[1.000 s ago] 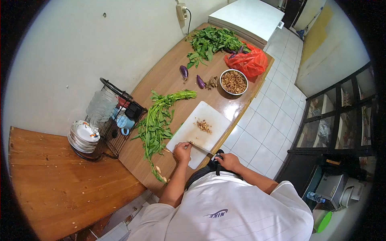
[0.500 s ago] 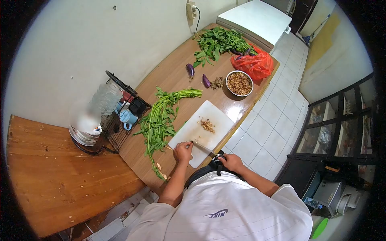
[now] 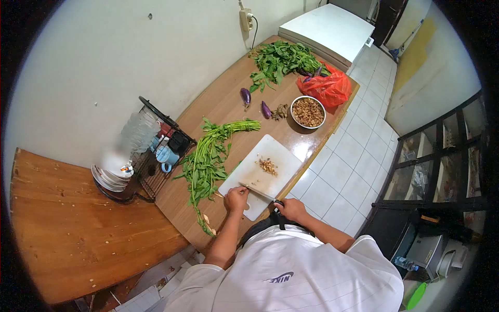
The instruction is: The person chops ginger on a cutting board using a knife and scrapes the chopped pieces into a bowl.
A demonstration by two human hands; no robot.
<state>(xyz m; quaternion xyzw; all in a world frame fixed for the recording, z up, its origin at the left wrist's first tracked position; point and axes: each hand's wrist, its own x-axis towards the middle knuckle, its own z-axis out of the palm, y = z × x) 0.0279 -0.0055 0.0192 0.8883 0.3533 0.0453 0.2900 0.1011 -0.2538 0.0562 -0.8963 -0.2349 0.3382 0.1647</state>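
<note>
On the white cutting board (image 3: 280,151) lies a small heap of chopped brown pieces (image 3: 268,166). My right hand (image 3: 292,209) is wrapped round the dark handle of a knife (image 3: 258,192), whose blade reaches left across the lower part of the board. Near the blade's tip, at the board's left edge, my left hand (image 3: 237,198) has its fingers pinched together; what they hold is too small to name. A bunch of leafy green stems (image 3: 204,161) lies left of the board. Beyond it stands a bowl (image 3: 308,112) filled with chopped brown pieces.
Two purple eggplants (image 3: 245,96) lie on the wooden table (image 3: 218,93), with more greens (image 3: 280,60) and a red plastic bag (image 3: 332,89) at its far end. A dish rack (image 3: 148,174) with cups and plates stands at the left. Dark shelves (image 3: 436,156) are at the right.
The knife and my right hand have shifted slightly left, and the blade has moved up and nearer my left fingers. The view has tilted a little.
</note>
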